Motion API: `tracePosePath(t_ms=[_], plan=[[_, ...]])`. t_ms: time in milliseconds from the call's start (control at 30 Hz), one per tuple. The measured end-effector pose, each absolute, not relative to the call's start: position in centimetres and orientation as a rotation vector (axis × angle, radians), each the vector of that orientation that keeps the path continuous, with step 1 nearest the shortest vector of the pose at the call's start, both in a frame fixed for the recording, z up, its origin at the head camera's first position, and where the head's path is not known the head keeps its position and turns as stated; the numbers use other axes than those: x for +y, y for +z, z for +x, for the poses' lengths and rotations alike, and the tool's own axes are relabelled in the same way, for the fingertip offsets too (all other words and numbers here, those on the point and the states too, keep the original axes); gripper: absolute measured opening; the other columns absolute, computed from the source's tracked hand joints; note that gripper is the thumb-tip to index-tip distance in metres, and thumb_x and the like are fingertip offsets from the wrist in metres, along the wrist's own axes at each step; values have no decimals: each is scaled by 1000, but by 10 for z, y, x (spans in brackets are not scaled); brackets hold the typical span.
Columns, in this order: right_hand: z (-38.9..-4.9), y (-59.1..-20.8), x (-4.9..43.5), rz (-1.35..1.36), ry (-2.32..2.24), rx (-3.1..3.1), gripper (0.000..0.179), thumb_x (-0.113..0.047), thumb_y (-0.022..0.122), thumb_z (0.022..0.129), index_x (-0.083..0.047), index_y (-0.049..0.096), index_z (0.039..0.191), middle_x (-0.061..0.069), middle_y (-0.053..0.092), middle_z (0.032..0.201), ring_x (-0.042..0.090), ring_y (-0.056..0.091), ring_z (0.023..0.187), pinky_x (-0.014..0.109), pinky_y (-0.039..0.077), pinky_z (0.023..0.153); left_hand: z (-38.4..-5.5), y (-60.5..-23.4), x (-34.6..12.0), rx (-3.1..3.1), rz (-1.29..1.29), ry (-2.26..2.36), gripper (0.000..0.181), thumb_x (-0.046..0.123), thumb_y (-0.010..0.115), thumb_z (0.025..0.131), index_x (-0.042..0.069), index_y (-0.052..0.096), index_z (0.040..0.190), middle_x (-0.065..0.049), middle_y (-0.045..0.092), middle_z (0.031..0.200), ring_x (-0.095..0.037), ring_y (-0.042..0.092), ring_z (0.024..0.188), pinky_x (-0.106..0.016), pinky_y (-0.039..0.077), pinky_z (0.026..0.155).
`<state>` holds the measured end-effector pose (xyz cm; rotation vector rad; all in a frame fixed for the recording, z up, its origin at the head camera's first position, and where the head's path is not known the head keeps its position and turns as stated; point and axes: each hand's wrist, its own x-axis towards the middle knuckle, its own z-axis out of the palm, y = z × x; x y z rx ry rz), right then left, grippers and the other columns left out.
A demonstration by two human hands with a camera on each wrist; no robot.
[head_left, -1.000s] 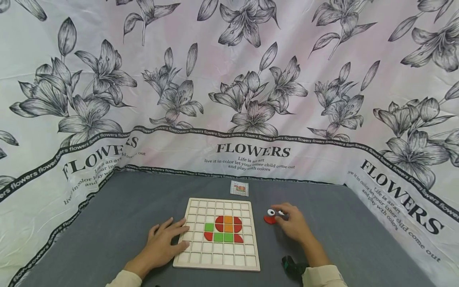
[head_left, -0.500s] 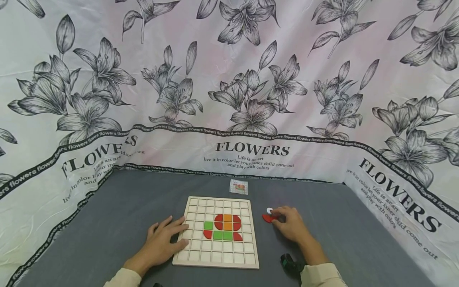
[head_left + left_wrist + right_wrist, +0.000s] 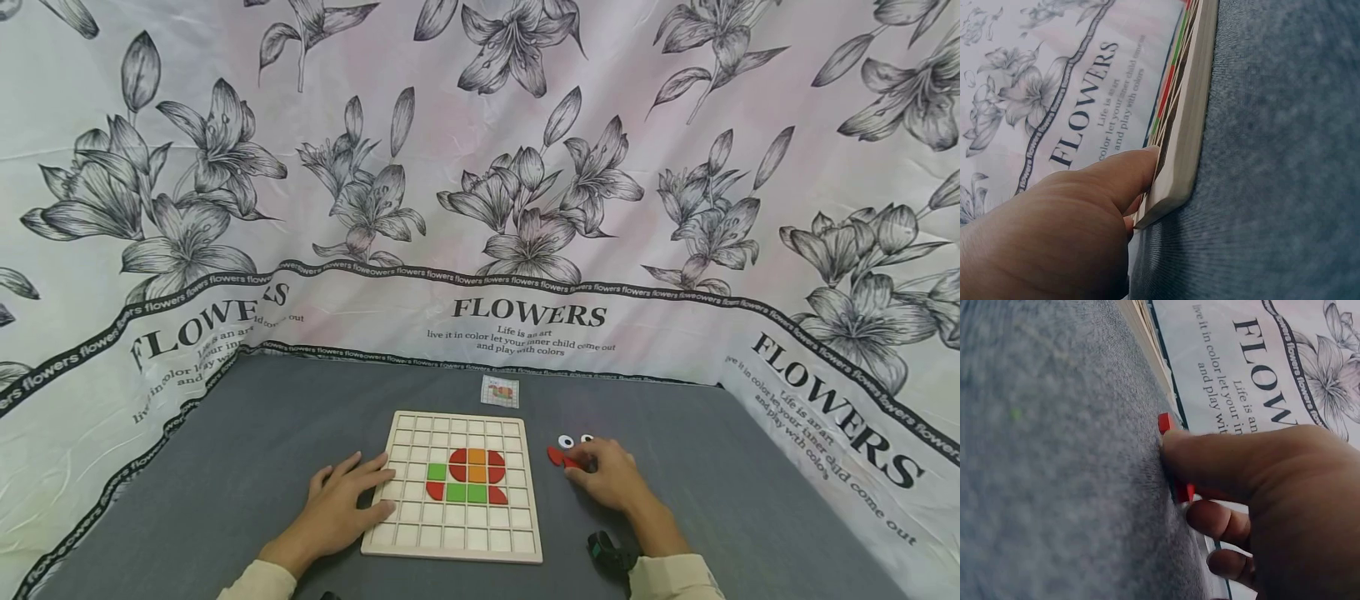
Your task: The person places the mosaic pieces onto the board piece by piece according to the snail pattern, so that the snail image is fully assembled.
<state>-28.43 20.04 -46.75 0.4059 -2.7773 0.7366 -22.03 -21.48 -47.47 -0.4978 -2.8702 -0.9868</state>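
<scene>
A pale wooden grid board (image 3: pixel 420 537) lies on the grey cloth. In its cells sit red, orange (image 3: pixel 477 473) and green (image 3: pixel 456 492) tiles. My left hand (image 3: pixel 330 512) rests on the board's left edge with fingers spread; in the left wrist view its thumb touches the rim (image 3: pixel 1188 150). To the right of the board, my right hand (image 3: pixel 607 473) pinches a red tile (image 3: pixel 572 462) at the cloth. Another red tile (image 3: pixel 554 456) lies just left of it. Two white eye tiles, one (image 3: pixel 566 442) in full view and one (image 3: pixel 587 438) partly hidden, lie beyond the fingers.
A small printed picture card (image 3: pixel 499 392) lies behind the board. Near my right wrist sits a dark strapped object (image 3: pixel 609 552). A white flower-printed curtain (image 3: pixel 525 325) closes off the back and sides of the grey-covered table (image 3: pixel 300 408).
My right hand has shifted from the eye tiles to the red tiles, and one red tile now stands apart from the other. The left hand keeps its place on the board.
</scene>
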Motion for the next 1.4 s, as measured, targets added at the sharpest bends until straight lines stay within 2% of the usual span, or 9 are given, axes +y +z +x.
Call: tracePosePath(t_ms=[167,467,600,800,933,1167,1400], plan=[[-284,-465,201,383,848,-2703,15,-19,80,80,-12,74,92,-4,62,85,19,55,82,43,45,74,-220,-474,-215,-2873,-505,-998,47,43,69,87,19,65,128,-2,45,146,-39,27,138,-65,8,100],[-280,-442,187,502,874,-2495,21,-13,80,80,-8,74,99,-5,64,88,26,58,83,41,47,70,-220,-474,-215,-2864,-507,-1021,47,43,69,88,19,65,128,-2,45,146,-39,26,138,-65,7,100],[-277,-430,178,527,846,-2455,22,-15,81,79,-9,75,100,-7,63,87,25,57,80,38,46,66,-220,-473,-215,-2872,-504,-1021,48,44,69,88,19,65,128,-1,45,146,-39,26,138,-65,7,100],[-271,-412,156,582,868,-2384,23,-14,82,78,-9,74,99,-6,65,87,21,56,80,43,50,68,-220,-473,-215,-2870,-507,-1016,48,44,68,88,20,65,129,-1,45,146,-39,26,138,-65,7,100],[-269,-405,137,643,898,-2325,23,-11,83,76,-7,75,97,-6,66,85,23,57,80,45,49,68,-220,-473,-215,-2866,-504,-1017,47,43,69,88,19,65,128,-1,45,146,-39,27,138,-65,7,100],[-270,-401,102,706,1029,-2279,22,-12,83,77,-8,75,97,-6,67,86,20,56,81,39,48,70,-220,-474,-215,-2871,-497,-1017,47,42,69,88,19,65,128,-1,45,146,-38,27,138,-64,7,101],[-275,-407,71,714,1135,-2332,18,-15,80,81,-11,75,98,-9,68,88,24,57,85,47,48,74,-219,-472,-215,-2867,-501,-1029,47,41,70,87,19,65,129,-2,44,146,-39,27,138,-65,6,100]])
